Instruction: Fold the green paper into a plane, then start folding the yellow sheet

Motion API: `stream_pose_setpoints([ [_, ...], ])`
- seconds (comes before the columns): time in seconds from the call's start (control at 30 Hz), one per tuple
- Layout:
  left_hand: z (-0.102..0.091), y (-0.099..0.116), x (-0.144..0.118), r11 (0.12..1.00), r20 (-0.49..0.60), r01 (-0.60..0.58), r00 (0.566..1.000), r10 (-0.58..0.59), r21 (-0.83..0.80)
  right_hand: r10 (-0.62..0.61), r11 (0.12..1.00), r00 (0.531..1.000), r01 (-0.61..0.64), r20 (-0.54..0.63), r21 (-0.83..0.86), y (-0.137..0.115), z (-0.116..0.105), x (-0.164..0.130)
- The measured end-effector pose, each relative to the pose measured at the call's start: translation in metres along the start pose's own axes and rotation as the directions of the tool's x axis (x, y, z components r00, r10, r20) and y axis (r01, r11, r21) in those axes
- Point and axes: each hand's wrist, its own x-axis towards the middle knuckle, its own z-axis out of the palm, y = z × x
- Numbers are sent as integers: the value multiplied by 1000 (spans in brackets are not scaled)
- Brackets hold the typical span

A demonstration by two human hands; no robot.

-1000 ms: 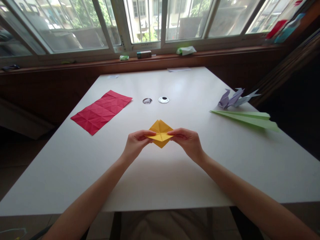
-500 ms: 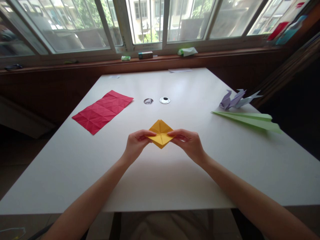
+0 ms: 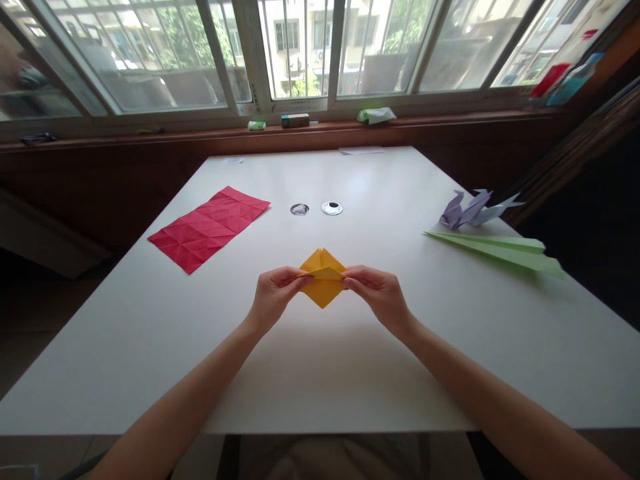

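A folded yellow paper [image 3: 321,285], diamond-shaped, is held just above the white table [image 3: 320,373] near its middle. My left hand [image 3: 273,297] pinches its left corner and my right hand [image 3: 377,295] pinches its right corner. A raised horizontal crease runs between the two pinched corners. The lower point of the paper hangs between my hands.
A creased red paper sheet [image 3: 210,227] lies flat at the left. A green paper plane [image 3: 495,248] and a lilac origami bird [image 3: 473,208] sit at the right edge. Two small round discs [image 3: 316,209] lie beyond the yellow paper. Small boxes rest on the window sill [image 3: 295,121].
My hands have pushed the two side corners closer together, so the yellow paper has narrowed and its middle fold has lifted. The camera has tilted slightly.
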Motion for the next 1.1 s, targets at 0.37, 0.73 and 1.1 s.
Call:
stream_pose_setpoints([
  [0.37, 4, -1, -2, 1000, 58, -3, 998, 4, -9, -54, 996, 998, 51, -30, -76, 3, 5, -3],
  [0.73, 3, 0, -1, 999, 82, -23, 996, 27, -49, -57, 997, 998, 59, 26, -56, 0, 4, -4],
  [1.1, 12, 0, -8, 989, 5, 101, 995, -101, -112, 13, 1000, 991, -13, -130, 0, -2, 13, -7],
])
